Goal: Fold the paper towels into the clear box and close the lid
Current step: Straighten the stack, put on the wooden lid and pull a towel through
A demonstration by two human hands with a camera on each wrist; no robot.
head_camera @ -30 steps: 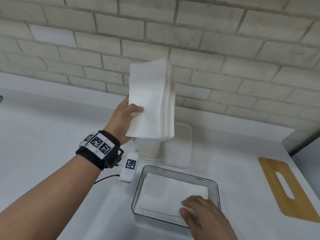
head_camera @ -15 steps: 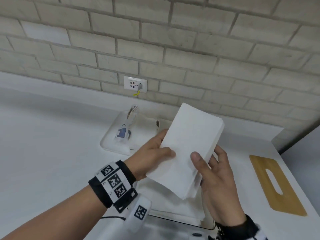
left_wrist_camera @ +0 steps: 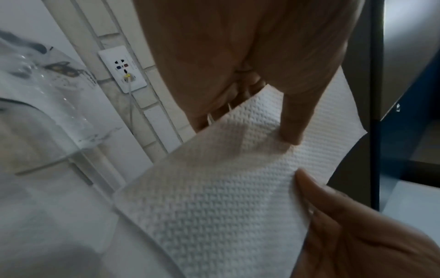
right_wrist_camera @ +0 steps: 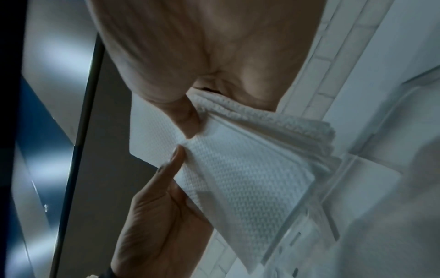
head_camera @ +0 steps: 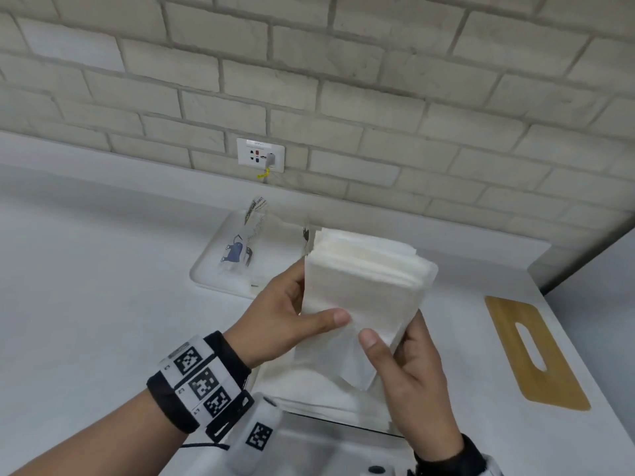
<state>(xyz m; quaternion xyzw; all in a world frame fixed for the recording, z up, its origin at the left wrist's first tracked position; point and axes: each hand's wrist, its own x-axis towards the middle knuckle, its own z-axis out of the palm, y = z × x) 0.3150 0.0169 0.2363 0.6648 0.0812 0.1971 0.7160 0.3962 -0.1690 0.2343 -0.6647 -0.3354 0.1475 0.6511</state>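
A thick stack of white paper towels (head_camera: 360,290) is held in the air above the counter by both hands. My left hand (head_camera: 285,314) grips its left edge, thumb on top. My right hand (head_camera: 388,352) pinches the top sheet's lower corner, thumb (head_camera: 369,338) on top and fingers beneath. In the right wrist view this sheet (right_wrist_camera: 238,178) is parted from the stack's edge (right_wrist_camera: 285,124). Below the hands the clear box (head_camera: 330,420) holds folded towels (head_camera: 309,389). A wooden lid (head_camera: 536,352) with a slot lies on the counter at the right.
A white tray (head_camera: 206,273) with a clear plastic wrapper (head_camera: 240,249) sits behind the hands near the brick wall. A wall socket (head_camera: 260,154) with a plugged cable is above it. The counter's right edge runs just past the lid.
My right hand left the towel in the box and rose to the stack. The left hand lowered the stack from upright; both hands now hold it and the top sheet's corner is lifting.
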